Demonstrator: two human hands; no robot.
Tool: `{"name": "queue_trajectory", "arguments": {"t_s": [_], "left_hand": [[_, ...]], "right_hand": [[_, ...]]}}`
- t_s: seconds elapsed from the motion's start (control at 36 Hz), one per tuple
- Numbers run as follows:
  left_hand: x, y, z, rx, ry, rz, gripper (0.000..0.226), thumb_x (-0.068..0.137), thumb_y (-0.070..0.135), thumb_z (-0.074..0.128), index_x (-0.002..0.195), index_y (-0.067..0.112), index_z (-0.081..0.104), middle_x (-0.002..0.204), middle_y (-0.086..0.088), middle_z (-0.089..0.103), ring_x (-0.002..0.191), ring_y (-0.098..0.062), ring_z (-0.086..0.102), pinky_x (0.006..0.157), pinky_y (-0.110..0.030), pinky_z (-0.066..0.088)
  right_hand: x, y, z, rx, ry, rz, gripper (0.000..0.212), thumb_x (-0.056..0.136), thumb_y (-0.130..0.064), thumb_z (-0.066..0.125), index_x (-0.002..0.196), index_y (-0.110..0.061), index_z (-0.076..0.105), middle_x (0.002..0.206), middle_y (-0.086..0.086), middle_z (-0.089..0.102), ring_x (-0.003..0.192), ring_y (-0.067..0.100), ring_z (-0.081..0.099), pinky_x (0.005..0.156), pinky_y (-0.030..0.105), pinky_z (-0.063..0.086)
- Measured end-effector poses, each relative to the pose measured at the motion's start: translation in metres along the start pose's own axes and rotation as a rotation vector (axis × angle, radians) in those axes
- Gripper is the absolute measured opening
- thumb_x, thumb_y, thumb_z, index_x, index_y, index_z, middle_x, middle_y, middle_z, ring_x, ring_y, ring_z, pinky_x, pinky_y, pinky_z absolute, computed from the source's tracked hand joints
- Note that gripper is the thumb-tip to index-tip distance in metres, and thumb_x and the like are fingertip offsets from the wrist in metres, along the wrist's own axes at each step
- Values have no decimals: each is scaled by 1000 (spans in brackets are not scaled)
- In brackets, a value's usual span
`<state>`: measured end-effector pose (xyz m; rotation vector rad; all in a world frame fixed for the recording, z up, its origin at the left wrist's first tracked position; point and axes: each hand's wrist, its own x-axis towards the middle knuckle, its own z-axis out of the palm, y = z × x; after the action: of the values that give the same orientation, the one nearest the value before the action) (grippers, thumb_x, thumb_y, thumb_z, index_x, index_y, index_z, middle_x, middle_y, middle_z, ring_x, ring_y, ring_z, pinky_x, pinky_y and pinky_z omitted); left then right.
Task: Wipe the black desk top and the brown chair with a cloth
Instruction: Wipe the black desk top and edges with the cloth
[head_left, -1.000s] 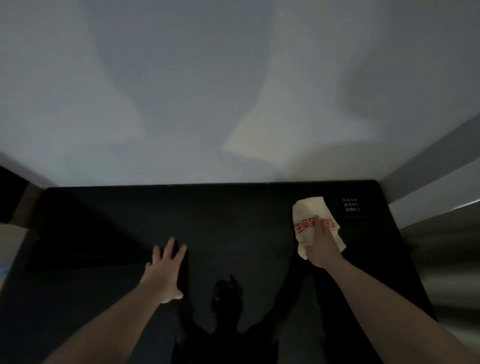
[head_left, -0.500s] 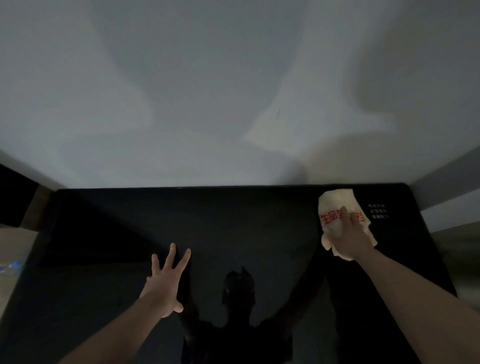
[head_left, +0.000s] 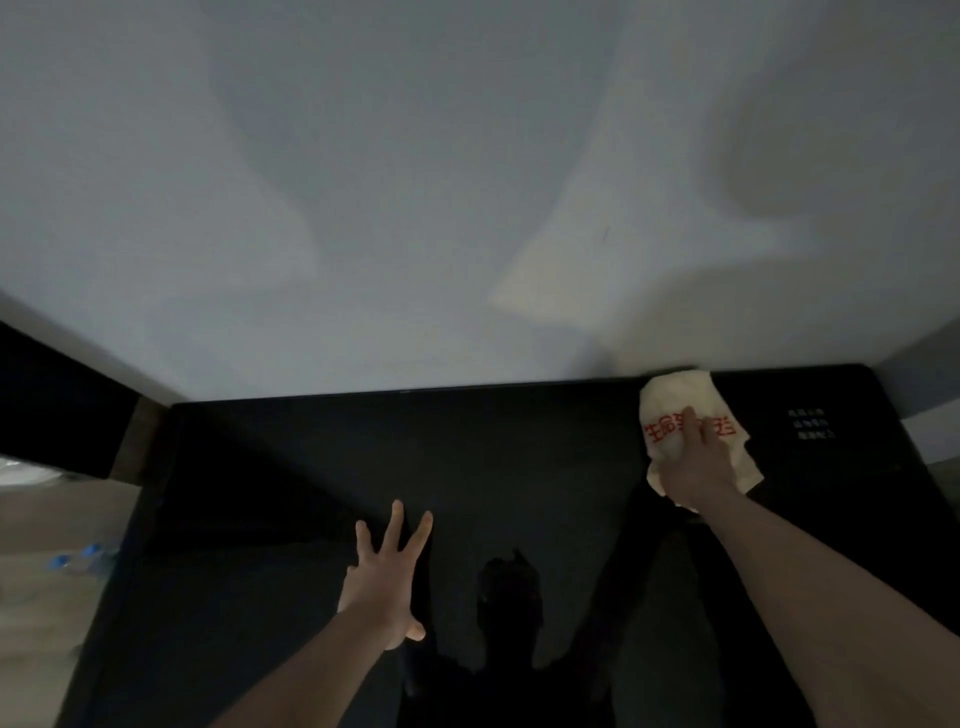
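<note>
Glossy black desk top (head_left: 311, 493), white cloth (head_left: 675, 410) at its far right edge

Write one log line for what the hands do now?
right hand presses cream printed cloth | black desk top far right | left hand flat

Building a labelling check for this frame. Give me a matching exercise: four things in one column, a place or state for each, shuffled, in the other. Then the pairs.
Things:
1. left hand
2. right hand
3. cloth
4. white label

Places or states:
A. printed on the desk top near its far right corner
B. fingers spread, flat on the bare desk top
C. pale with red print, at the desk's far edge by the wall
D. pressing down on the cloth

Pairs: 1-B, 2-D, 3-C, 4-A
</note>
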<state>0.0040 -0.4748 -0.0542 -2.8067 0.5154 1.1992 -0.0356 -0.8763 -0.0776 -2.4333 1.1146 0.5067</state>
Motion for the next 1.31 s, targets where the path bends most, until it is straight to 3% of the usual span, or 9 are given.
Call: {"name": "queue_trajectory", "arguments": {"t_s": [0.17, 0.31, 0.56, 0.69, 0.78, 0.92, 1.14, 1.25, 1.31], "left_hand": [[3, -26, -7, -29, -43, 141, 126, 76, 53, 82, 158, 43, -12, 160, 13, -35, 151, -40, -22, 122, -57, 25], [4, -93, -24, -165, -13, 260, 108, 81, 59, 76, 162, 38, 7, 169, 15, -9, 157, -18, -3, 126, -46, 19], [-3, -305, -29, -83, 40, -17, 123, 78, 59, 78, 161, 34, -10, 166, 5, -27, 155, -39, -5, 123, -50, 26], [-15, -358, -18, -24, -5, 44, 132, 76, 49, 82, 158, 30, -20, 161, 10, -35, 154, -41, -10, 122, -43, 28], [-13, -353, -13, -2, 26, 31, 137, 77, 44, 85, 156, 27, -25, 160, 7, -38, 154, -45, -9, 120, -42, 32], [-17, -343, -19, 40, -3, 3, 134, 82, 35, 83, 156, 24, -28, 160, 0, -40, 152, -48, -11, 117, -43, 39], [-22, -333, -24, 86, -6, -56, 134, 82, 35, 84, 156, 22, -27, 162, -3, -37, 153, -49, -3, 116, -44, 40], [-20, -334, -22, 124, 16, -71, 136, 79, 39, 85, 156, 26, -27, 163, -1, -35, 154, -47, 0, 114, -44, 41], [-21, -334, -21, 145, 22, -73, 136, 78, 40, 85, 157, 28, -24, 165, 0, -32, 154, -45, 3, 113, -46, 41]], "right_hand": [[-36, -63, 35, 75, -46, -40, 86, 100, -23, 56, 161, -20, -4, 169, 11, -4, 154, 35, 5, 123, 39, 11], [-68, -130, 65, 75, -114, -37, 92, 98, -17, 58, 161, -25, -8, 169, 6, -9, 155, 36, 3, 124, 43, 14], [-134, -302, 137, 28, -178, -113, 101, 94, -26, 64, 161, -26, -12, 168, 6, -12, 154, 38, -2, 125, 46, 12], [-179, -379, 169, 38, -297, -196, 97, 95, -22, 61, 160, -33, -9, 167, 5, -19, 152, 41, -13, 124, 53, 6], [-192, -378, 182, -27, -294, -264, 94, 97, -22, 57, 157, -43, -13, 166, 1, -24, 152, 40, -17, 124, 58, 6], [-202, -344, 173, -68, -267, -262, 100, 97, -23, 63, 156, -46, -15, 165, -2, -27, 153, 34, -20, 120, 60, 23], [-169, -257, 145, -81, -210, -171, 97, 95, -27, 61, 158, -41, -12, 168, 7, -16, 154, 36, -10, 122, 55, 19], [-108, -208, 157, -85, -177, -74, 95, 79, -63, 39, 162, -35, 3, 169, 7, -5, 153, 41, -3, 122, 55, 13], [-112, -215, 143, -92, -125, -68, 94, 86, -59, 45, 162, -28, -1, 169, 11, -2, 154, 38, -1, 123, 53, 10]]}}
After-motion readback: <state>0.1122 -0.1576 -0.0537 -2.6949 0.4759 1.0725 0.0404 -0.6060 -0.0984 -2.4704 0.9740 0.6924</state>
